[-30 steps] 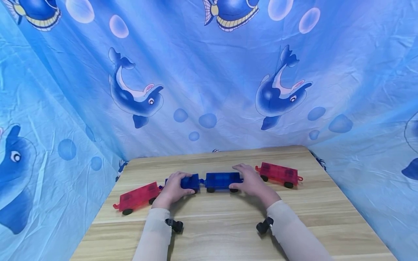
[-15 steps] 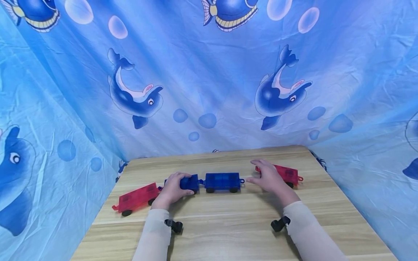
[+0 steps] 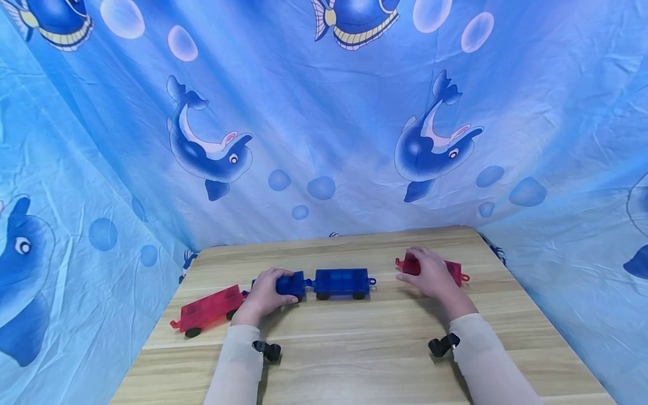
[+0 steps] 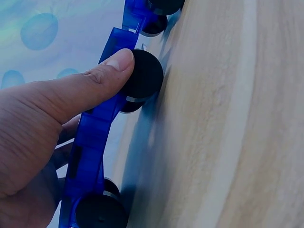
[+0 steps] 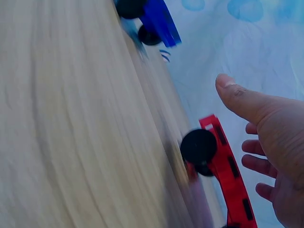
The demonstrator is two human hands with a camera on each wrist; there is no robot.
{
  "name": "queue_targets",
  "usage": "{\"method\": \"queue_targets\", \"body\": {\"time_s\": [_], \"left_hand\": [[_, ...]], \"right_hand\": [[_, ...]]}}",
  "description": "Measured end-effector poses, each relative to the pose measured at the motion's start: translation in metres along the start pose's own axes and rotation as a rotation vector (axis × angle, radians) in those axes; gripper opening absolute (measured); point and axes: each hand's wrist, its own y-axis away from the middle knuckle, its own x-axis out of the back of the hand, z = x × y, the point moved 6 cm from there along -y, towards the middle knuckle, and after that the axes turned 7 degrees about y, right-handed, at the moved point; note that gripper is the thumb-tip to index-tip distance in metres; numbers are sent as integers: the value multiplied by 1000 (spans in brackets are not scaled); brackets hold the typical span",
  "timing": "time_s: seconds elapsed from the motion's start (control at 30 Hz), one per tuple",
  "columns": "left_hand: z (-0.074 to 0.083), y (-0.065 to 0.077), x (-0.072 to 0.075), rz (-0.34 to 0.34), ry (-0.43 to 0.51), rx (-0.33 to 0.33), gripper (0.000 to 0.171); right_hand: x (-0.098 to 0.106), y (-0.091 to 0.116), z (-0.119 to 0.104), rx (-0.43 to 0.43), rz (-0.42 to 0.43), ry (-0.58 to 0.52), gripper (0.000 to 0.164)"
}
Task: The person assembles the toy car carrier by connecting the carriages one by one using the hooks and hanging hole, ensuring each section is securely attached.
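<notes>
Left hand grips one blue car in the head view; the right hand, fingers loose, hovers at a red car, and a fingertip knock would likely roll that wheeled car askew. Left-wrist view: the gripped car's long axis passes between thumb and fingers towards a second blue car. Right-wrist view: the red car lies beside the ungripping fingers, long axis pointing past the thumb towards the second blue car.
</notes>
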Motion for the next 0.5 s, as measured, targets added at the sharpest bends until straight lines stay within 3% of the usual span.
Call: {"method": "queue_targets", "body": {"time_s": [0.23, 0.5], "left_hand": [[-1, 0, 3, 7, -5, -1, 68], [-3, 0, 3, -1, 6, 9, 67]], "right_hand": [[2, 1, 22, -46, -21, -1, 92], [2, 4, 33, -68, -44, -4, 91]]}}
